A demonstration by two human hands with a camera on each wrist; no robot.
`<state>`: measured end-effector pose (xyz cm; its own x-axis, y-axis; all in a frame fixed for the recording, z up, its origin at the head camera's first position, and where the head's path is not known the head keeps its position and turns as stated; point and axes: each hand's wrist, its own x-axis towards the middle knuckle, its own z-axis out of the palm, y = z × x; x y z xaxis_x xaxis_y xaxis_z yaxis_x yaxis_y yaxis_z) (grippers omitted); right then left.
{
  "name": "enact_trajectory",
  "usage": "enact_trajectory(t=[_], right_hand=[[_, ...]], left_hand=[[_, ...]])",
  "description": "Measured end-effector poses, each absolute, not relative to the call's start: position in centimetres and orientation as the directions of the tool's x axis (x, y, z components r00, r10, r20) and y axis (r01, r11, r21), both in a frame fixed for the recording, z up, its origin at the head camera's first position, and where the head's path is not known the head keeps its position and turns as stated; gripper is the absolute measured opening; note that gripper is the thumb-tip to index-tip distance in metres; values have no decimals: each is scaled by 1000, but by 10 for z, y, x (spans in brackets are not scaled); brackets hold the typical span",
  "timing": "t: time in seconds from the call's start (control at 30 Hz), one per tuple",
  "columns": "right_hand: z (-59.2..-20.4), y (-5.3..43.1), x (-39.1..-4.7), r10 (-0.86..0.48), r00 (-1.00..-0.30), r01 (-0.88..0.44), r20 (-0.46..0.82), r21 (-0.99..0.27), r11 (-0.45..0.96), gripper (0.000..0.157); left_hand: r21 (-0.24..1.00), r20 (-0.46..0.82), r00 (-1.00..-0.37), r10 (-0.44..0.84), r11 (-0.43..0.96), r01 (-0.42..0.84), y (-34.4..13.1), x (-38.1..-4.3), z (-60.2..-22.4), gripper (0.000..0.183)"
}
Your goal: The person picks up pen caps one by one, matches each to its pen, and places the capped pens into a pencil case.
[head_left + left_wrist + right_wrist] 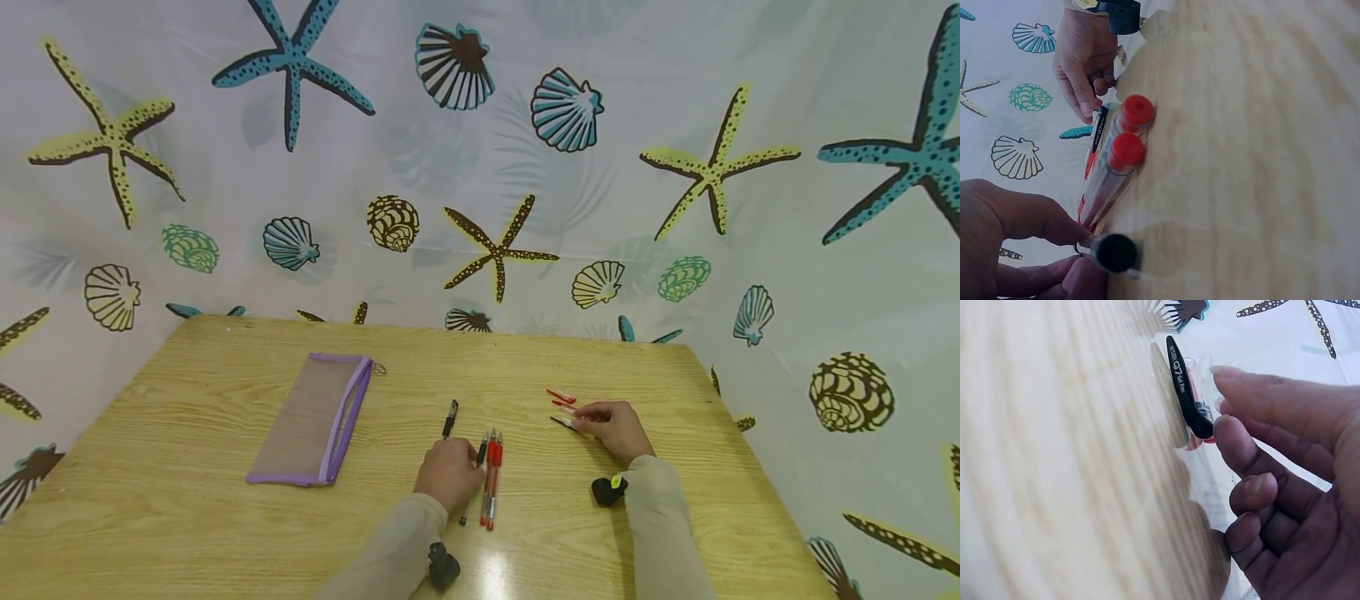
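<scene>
In the head view my left hand (450, 475) pinches an uncapped black gel pen (482, 450), whose dark rear end (1116, 253) points at the left wrist camera. Close beside it lie two uncapped red pens (492, 479), side by side. Another black pen (450, 419) shows beyond the left hand, partly hidden by it. My right hand (615, 427) is at a black pen cap (1184, 387) on the table. A fingertip is against the cap's end, while the thumb stands apart from it. Two red-clipped clear caps (561, 396) lie just beyond.
A mesh zip pouch (300, 425) with purple edging lies on the left of the wooden table (187, 400). A white cloth (480, 158) printed with shells and starfish hangs behind the table and along its sides.
</scene>
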<state>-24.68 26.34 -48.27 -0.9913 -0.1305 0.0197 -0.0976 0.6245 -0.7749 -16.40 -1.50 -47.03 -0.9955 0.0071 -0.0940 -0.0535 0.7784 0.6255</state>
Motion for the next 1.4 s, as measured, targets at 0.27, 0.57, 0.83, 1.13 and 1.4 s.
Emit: enact_trajectory(t=[0.27, 0.57, 0.83, 1.13, 1.4], right_hand=[[-482, 262, -247, -136, -991, -90, 7, -781, 618, 22], [-480, 261, -247, -144, -990, -86, -10, -760, 644, 19], [-479, 259, -246, -140, -989, -61, -51, -720, 691, 16], [-478, 259, -247, -142, -988, -57, -58, -719, 692, 13], [-478, 258, -246, -155, -987, -71, -49, -726, 684, 11]], left_hand=[[627, -90, -996, -2, 777, -58, -17, -164, -471, 21], [683, -64, -998, 21, 730, -28, -19, -163, -471, 23], [763, -53, -998, 36, 646, -17, -23, -164, -469, 22], [808, -42, -997, 71, 589, 8, -26, -166, -467, 27], [843, -62, -993, 103, 537, 3, -31, -164, -464, 26]])
